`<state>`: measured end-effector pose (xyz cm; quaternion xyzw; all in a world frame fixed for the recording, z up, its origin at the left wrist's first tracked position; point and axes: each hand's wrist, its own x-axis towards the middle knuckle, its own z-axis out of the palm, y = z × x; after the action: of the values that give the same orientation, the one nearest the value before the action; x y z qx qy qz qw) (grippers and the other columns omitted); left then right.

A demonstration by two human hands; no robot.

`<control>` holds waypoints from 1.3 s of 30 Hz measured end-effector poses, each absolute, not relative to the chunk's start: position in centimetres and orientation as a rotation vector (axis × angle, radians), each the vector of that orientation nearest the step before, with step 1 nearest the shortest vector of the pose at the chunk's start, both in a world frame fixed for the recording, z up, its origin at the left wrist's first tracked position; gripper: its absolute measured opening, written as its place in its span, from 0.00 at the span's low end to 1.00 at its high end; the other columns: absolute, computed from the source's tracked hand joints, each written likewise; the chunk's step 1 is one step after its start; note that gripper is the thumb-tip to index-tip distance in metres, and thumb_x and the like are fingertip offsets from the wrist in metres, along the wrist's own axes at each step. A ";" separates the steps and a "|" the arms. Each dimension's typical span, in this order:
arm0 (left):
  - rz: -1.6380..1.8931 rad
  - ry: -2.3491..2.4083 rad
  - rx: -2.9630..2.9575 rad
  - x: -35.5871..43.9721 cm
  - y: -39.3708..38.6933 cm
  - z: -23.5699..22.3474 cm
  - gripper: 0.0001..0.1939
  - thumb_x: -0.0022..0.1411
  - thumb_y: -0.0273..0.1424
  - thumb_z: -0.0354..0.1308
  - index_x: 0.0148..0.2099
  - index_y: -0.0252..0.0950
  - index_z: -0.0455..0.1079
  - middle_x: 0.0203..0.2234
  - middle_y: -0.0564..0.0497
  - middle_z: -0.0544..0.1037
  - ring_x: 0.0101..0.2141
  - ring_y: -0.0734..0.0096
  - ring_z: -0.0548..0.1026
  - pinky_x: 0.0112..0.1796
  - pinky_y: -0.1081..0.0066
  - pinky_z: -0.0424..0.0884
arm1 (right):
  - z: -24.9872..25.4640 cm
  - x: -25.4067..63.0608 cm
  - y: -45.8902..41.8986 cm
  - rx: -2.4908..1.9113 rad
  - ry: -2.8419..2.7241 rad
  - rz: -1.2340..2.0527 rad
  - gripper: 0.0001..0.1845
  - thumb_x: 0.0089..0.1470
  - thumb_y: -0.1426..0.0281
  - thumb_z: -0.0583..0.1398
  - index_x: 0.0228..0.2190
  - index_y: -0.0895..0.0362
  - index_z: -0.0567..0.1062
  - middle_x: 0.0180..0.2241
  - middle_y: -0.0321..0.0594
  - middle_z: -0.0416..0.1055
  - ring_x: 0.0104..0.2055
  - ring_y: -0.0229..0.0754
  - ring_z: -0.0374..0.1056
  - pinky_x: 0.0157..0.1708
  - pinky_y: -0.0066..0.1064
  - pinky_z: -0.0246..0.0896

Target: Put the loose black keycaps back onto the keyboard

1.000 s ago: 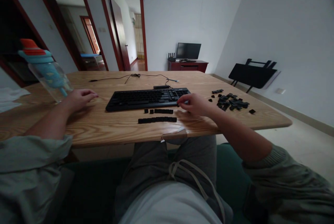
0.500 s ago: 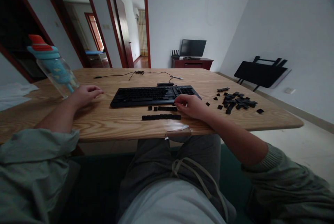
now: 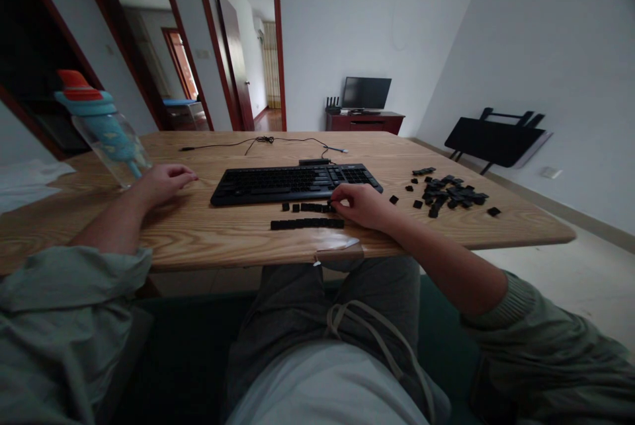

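Note:
A black keyboard [image 3: 275, 197] lies in the middle of the wooden table. In front of it run two rows of small black keycaps: an upper row [image 3: 311, 207] with gaps at its left, and a longer, tighter lower row [image 3: 307, 223]. My right hand [image 3: 362, 205] is at the upper row's right end, thumb and fingertips pinched on a keycap [image 3: 331, 204] that they partly hide. My left hand [image 3: 166, 185] rests on the table left of the keyboard, beside the bottle, its fingers loosely stretched and holding nothing.
A heap of loose keycaps [image 3: 446, 195] lies on the right, several strays around it. A clear bottle with a red and blue lid [image 3: 112, 131] stands at the left, near white paper [image 3: 30, 180]. Behind the keyboard runs a black cable [image 3: 292, 139]. Tape [image 3: 340, 252] covers the table's front edge.
My right hand has shifted very slightly at the upper row's right end, and the keycap there sits closer to the row. My left hand stays in place.

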<state>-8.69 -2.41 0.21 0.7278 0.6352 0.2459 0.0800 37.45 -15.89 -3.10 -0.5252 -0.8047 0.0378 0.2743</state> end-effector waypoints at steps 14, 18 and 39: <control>0.746 1.857 2.202 -8.4 -2.9 0.4 0.24 0.52 0.49 0.53 0.38 0.35 0.76 0.33 0.46 0.80 0.37 0.59 0.74 0.41 0.65 0.70 | -2.7 38.4 -16.6 -1.374 -2.093 0.123 0.07 0.54 0.68 0.60 0.33 0.55 0.79 0.27 0.36 0.74 0.26 0.37 0.64 0.29 0.28 0.56; 0.718 1.905 2.177 -8.1 -3.1 0.6 0.24 0.51 0.49 0.53 0.38 0.35 0.76 0.32 0.46 0.79 0.36 0.59 0.74 0.40 0.66 0.69 | -2.7 38.0 -16.5 -1.342 -2.125 0.214 0.08 0.54 0.67 0.60 0.34 0.56 0.78 0.27 0.35 0.73 0.26 0.37 0.63 0.28 0.28 0.55; 0.708 1.886 2.186 -8.7 -2.6 0.1 0.27 0.53 0.50 0.54 0.41 0.33 0.77 0.32 0.47 0.79 0.33 0.62 0.73 0.37 0.67 0.68 | -1.9 38.9 -17.1 -1.447 -2.055 0.172 0.06 0.52 0.67 0.61 0.32 0.55 0.77 0.29 0.37 0.76 0.29 0.39 0.68 0.30 0.29 0.58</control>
<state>-8.73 -2.64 0.10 0.7327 0.6321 0.2374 0.0846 38.89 -17.12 -1.90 -0.5468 -0.7765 0.0651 0.3062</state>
